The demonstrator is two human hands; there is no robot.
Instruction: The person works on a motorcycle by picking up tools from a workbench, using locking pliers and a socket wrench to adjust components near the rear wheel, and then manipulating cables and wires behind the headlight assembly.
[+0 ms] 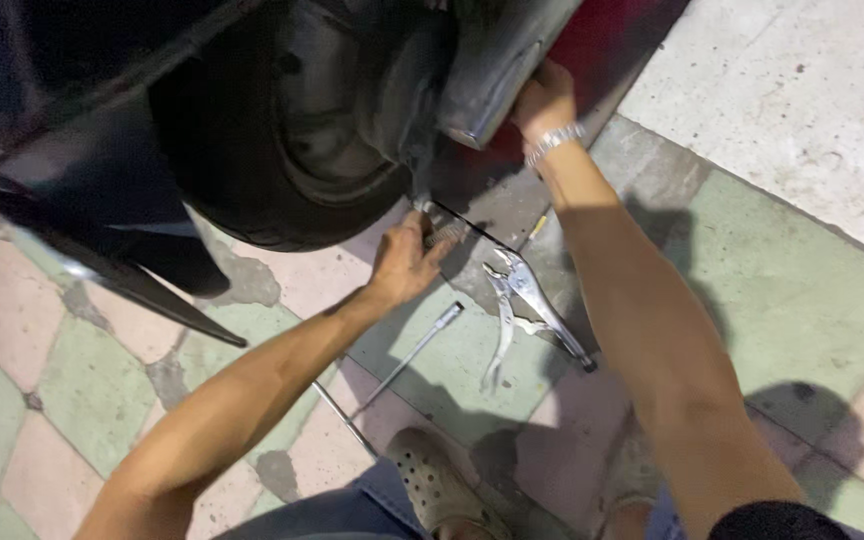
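Note:
My left hand (402,262) is closed on a small dark metal part (444,230) at the bottom of a motorcycle's rear wheel (272,150). My right hand (544,100), with a metal bracelet on the wrist, reaches up and grips the lower edge of the grey exhaust pipe (492,60) beside the red bodywork. On the floor between my arms lie silver locking pliers (522,300) with their jaws apart.
A long socket wrench (412,355) lies on the tiled floor near my beige clog (437,485). A black stand or frame part (122,275) juts out at the left. Light concrete pavement (802,90) fills the upper right.

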